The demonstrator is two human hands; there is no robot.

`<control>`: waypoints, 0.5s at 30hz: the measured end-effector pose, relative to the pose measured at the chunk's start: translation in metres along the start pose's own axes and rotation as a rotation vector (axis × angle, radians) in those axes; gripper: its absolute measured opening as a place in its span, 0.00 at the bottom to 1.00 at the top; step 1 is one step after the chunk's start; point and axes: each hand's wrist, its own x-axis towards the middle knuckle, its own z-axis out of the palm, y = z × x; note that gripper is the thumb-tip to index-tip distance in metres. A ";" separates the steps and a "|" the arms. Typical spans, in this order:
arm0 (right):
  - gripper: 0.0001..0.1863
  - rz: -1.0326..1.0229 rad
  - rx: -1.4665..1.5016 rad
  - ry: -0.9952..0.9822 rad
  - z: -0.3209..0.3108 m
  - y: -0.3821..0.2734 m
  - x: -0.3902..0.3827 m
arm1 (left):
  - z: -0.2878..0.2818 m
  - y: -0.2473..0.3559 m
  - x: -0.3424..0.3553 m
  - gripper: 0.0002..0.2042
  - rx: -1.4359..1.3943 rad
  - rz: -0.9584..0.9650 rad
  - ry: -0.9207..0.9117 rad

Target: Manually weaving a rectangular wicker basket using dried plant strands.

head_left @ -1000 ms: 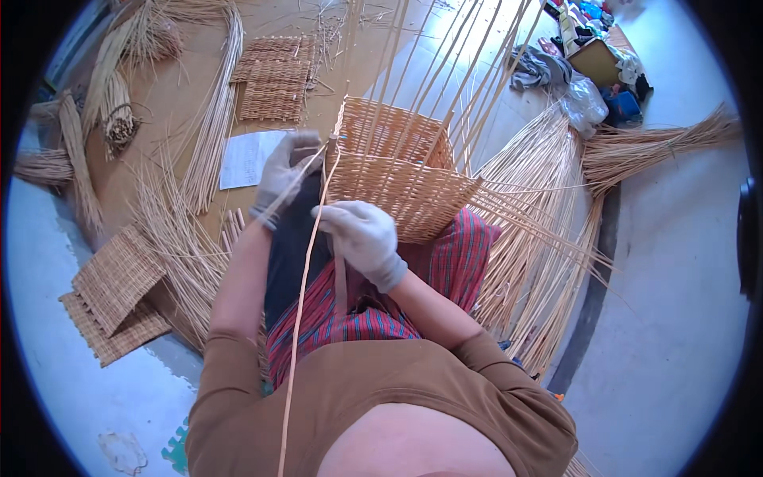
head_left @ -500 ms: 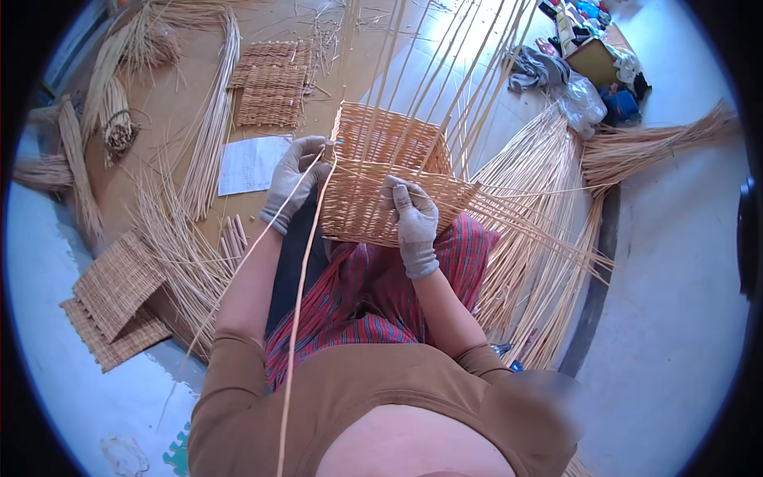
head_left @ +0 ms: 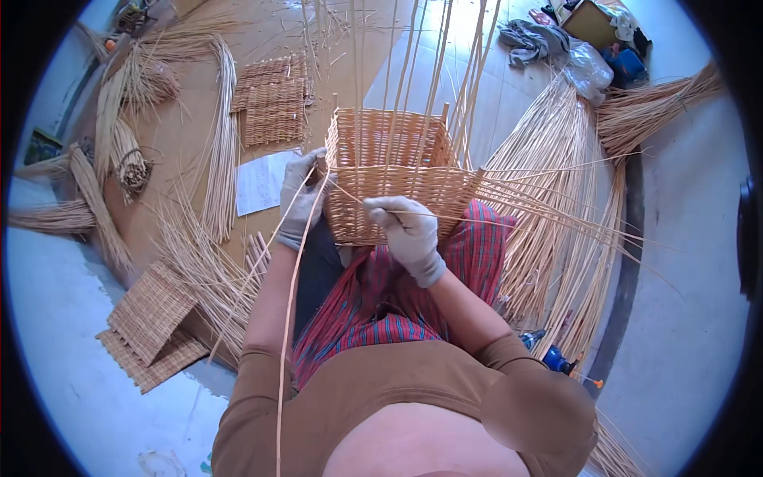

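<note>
curling its fingers around the left corner of the wicker basket [head_left: 413, 182], the left hand [head_left: 300, 200] is holding it over plaid cloth [head_left: 485, 240]; before the basket's near wall, the right hand [head_left: 409, 234] is pinching a thin strand [head_left: 469, 219] (tugging too hard is risking a snap).

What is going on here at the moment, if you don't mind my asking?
A person wearing gloves is handling a woven basket at their lap. The left hand grips the basket by its near left corner, while the right hand pinches a thin strand that runs from that corner across the near wall. Around them on the floor lie a large spread of loose strands to the right and flat woven panels to the left.
</note>
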 end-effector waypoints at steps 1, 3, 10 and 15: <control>0.08 0.009 -0.030 -0.044 -0.009 0.009 -0.002 | -0.009 0.003 0.005 0.27 0.129 0.093 -0.063; 0.08 0.061 0.140 -0.006 -0.017 0.027 -0.003 | -0.023 0.007 0.014 0.23 -0.261 -0.137 -0.262; 0.06 0.345 0.519 0.365 -0.001 0.056 0.032 | -0.027 0.002 0.029 0.13 -0.418 -0.253 -0.320; 0.11 0.168 -0.173 0.275 0.022 0.043 0.052 | -0.016 -0.007 0.020 0.11 -0.257 -0.158 -0.179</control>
